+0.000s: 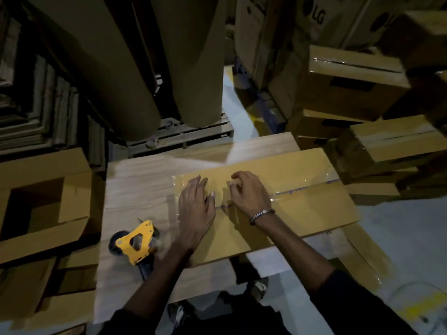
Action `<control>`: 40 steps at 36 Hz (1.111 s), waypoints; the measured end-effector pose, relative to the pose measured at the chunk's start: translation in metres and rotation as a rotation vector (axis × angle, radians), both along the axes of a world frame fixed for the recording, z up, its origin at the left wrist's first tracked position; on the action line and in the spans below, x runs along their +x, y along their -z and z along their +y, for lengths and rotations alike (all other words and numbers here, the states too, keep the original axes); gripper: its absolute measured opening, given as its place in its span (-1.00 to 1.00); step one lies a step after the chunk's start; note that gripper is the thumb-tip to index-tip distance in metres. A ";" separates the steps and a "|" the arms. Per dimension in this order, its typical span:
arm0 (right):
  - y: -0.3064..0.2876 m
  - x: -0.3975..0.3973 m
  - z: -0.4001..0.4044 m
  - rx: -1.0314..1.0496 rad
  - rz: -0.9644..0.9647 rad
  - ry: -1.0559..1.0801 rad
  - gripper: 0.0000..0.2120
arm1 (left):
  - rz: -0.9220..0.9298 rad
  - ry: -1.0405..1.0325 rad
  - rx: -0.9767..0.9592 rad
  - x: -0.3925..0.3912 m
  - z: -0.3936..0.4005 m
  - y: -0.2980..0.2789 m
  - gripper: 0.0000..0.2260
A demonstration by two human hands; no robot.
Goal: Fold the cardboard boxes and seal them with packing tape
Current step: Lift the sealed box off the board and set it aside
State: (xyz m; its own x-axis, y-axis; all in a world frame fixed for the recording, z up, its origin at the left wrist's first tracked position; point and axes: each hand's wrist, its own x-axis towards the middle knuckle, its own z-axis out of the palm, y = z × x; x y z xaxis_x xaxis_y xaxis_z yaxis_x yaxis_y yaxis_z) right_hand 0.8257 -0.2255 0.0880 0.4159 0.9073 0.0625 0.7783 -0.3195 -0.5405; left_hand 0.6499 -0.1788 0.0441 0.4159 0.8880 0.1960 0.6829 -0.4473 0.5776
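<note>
Nearest, the person's dark sleeves reach out over a pale wood-grain table [135, 187]. On its near left lies a yellow tape dispenser [136, 241], untouched, close beside the left forearm. Just beyond it, the cardboard box [302, 213] lies closed on the table, its right end jutting past the table edge, with a strip of clear packing tape [290, 189] running along the seam between its top flaps. Blue writing shows through the tape along that seam (too blurred to read). The left hand [196, 211] lies flat on the taped left end of the box, fingers straight and spread, gripping nothing. The right hand [246, 192], a metal bracelet [262, 215] on its wrist, rests on the tape just beside it with fingers curled down onto the surface; whether they pinch the tape cannot be told. Left of the table sits an open-topped carton [48, 201]. Farther right, taped boxes [358, 81] are stacked. Farthest back stand big brown paper rolls [145, 68] and a tall carton printed "LG" [318, 14].
</note>
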 end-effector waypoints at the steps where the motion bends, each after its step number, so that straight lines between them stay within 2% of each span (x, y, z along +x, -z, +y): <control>1: 0.002 0.018 0.006 -0.011 -0.054 -0.034 -0.70 | 0.052 -0.007 0.021 0.012 0.006 0.000 -0.56; 5: 0.010 0.095 0.030 -0.190 -0.242 -0.110 -0.52 | 0.259 -0.139 0.011 0.046 0.035 0.004 -0.47; 8: 0.017 0.156 0.034 -0.359 -0.323 -0.090 -0.49 | 0.405 -0.267 -0.072 0.057 0.049 0.009 -0.39; 13: 0.023 0.241 0.010 -0.363 -0.408 -0.052 -0.50 | 0.488 -0.390 -0.131 0.068 0.048 0.010 -0.39; 16: 0.026 0.275 -0.004 -0.340 -0.370 -0.027 -0.55 | 0.498 -0.460 -0.146 0.070 0.046 0.006 -0.34; 18: 0.029 0.289 -0.011 -0.345 -0.262 -0.012 -0.53 | 0.501 -0.487 -0.156 0.071 0.045 0.004 -0.29; 22: 0.034 0.295 -0.025 -0.301 0.042 0.083 -0.35 | 0.496 -0.549 -0.197 0.071 0.040 0.003 -0.17; 24: 0.034 0.292 -0.035 -0.320 0.104 0.128 -0.30 | 0.479 -0.562 -0.215 0.066 0.029 0.004 -0.16; 28: 0.026 0.287 -0.056 -0.353 0.148 0.152 -0.24 | 0.449 -0.588 -0.145 0.051 -0.022 0.002 -0.24; 35: 0.039 0.272 -0.128 -0.332 0.154 0.181 -0.22 | 0.382 -0.661 -0.163 0.013 -0.104 0.007 -0.35; 40: 0.040 0.246 -0.170 -0.283 0.126 0.276 -0.29 | 0.362 -0.679 -0.155 0.009 -0.130 0.006 -0.30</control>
